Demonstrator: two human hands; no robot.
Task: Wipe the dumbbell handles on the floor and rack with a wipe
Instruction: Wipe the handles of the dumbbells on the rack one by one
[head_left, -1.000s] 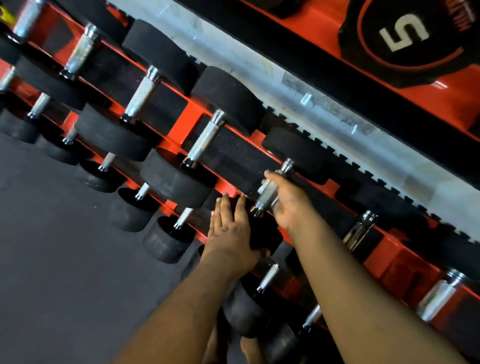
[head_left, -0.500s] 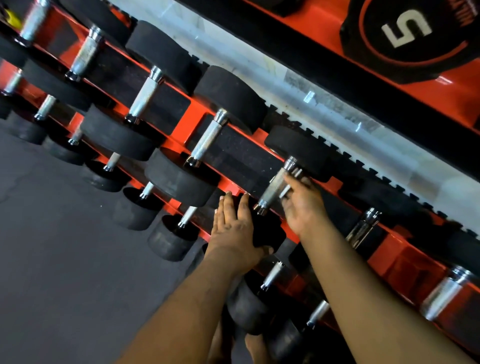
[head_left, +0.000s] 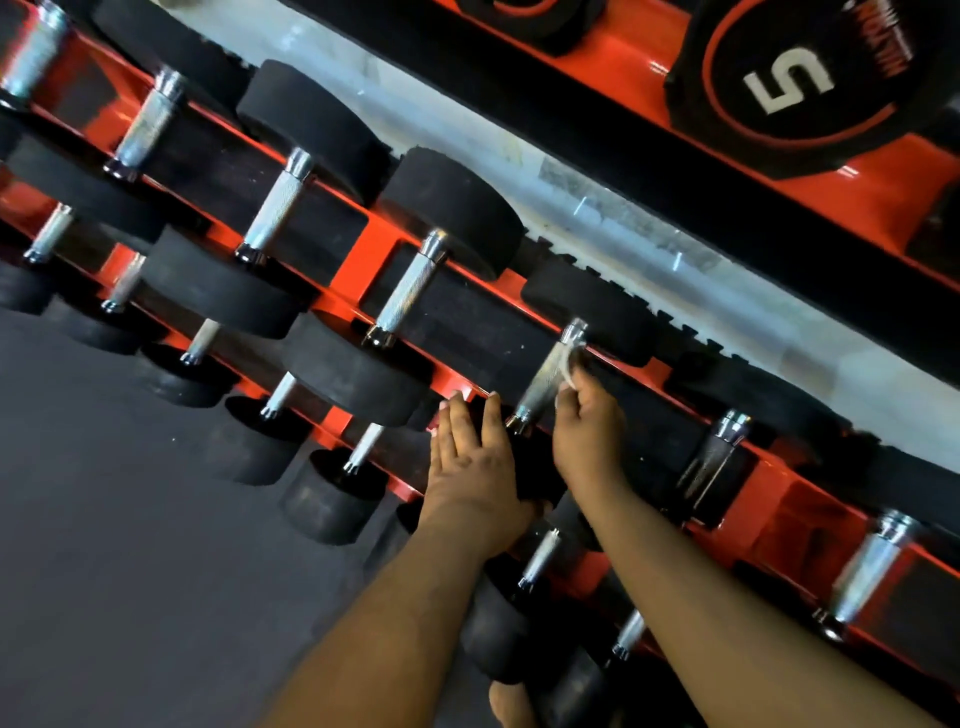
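Now right hand (head_left: 589, 431) pinches wipe (head_left: 569, 371) against handle (head_left: 545, 376).

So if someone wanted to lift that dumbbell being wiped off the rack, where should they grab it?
Probably by the knurled steel handle between its black heads, coming from above and the front. It is the only narrow part, and it lies exposed across the rack's orange rails.

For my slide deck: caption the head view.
Right hand wipes a rack dumbbell's handle with a wipe; left hand braces its weight.

Bare forearms (head_left: 395, 597), no sleeves.
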